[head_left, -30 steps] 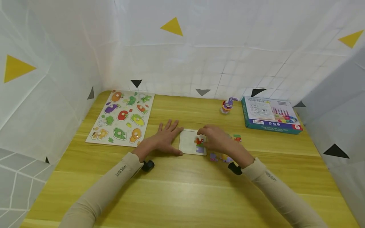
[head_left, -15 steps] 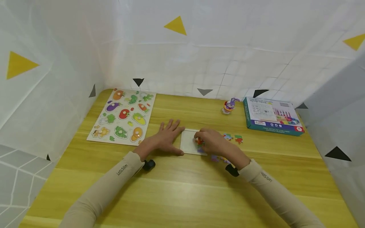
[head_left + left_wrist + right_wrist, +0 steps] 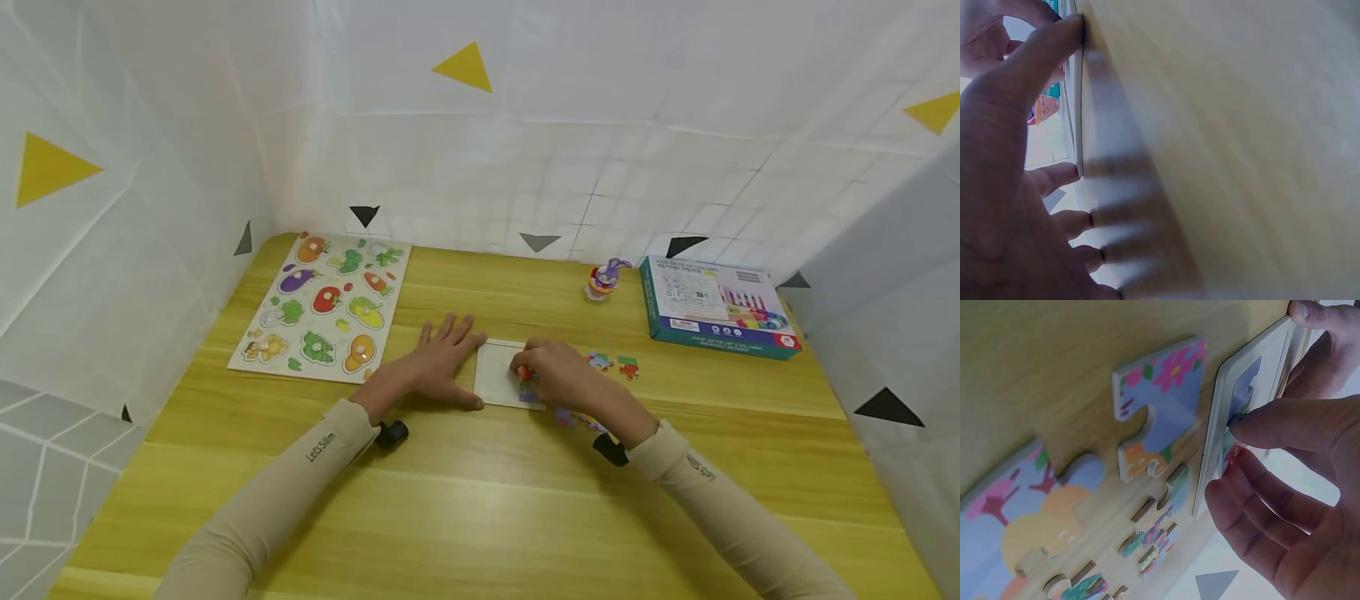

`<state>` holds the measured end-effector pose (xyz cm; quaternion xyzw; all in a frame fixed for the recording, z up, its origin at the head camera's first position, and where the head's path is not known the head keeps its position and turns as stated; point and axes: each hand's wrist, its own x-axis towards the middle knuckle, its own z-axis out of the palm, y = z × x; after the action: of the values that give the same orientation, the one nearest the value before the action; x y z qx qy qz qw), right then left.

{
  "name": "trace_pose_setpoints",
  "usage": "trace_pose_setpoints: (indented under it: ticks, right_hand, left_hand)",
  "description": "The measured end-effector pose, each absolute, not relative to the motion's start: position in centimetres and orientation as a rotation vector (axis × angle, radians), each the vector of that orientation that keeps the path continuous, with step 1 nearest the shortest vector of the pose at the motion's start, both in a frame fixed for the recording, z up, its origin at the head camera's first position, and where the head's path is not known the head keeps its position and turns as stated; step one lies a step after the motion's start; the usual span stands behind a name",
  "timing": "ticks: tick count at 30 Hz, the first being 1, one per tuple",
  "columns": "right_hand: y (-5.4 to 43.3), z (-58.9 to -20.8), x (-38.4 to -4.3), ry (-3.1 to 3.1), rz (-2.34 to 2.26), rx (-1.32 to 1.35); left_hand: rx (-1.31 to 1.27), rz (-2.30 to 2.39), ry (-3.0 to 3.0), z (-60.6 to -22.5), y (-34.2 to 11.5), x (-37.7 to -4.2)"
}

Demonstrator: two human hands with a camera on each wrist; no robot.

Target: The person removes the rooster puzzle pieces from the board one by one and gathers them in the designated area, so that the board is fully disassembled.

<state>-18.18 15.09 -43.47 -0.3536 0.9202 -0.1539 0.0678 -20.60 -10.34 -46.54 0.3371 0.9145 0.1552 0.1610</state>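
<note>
A pale square puzzle tray [image 3: 495, 377] lies flat at mid-table. My left hand [image 3: 437, 372] is spread at its left side, thumb and index finger [image 3: 1060, 175] against the tray's edges. Over the tray's right part, my right hand [image 3: 562, 377] has curled fingers and pinches a small red jigsaw piece [image 3: 525, 374], mostly hidden by the fingers. A purple-blue jigsaw piece [image 3: 1245, 387] lies in the tray beside it. Loose jigsaw pieces lie right of the tray, among them a flowered corner piece [image 3: 1169, 387] and one with an orange-yellow figure [image 3: 1041, 509].
At the back left is a vegetable peg board [image 3: 318, 308]. A purple rabbit figure [image 3: 606, 277] stands at the back, left of a teal-edged box [image 3: 720, 304]. White sheeting [image 3: 562, 125] rises behind the wooden table [image 3: 480, 500].
My right hand has shifted slightly left and down over the tray, its fingers closing around the red piece. More loose pieces show behind it. The left hand stays at the tray; the view shifted slightly.
</note>
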Motion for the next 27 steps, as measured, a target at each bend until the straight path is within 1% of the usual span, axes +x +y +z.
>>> trace_pose_setpoints:
  ticks: [19,27]
  right_hand:
    - [15.55,-43.60,-17.99,2.792,-0.539,-1.046]
    - [15.61,-43.85,-17.94,2.802,-0.534,-1.083]
  left_hand:
    - [0.960,0.431,2.619,-46.32,-10.27,-20.43]
    - [0.957,0.430,2.618,-46.36,-10.22,-20.44]
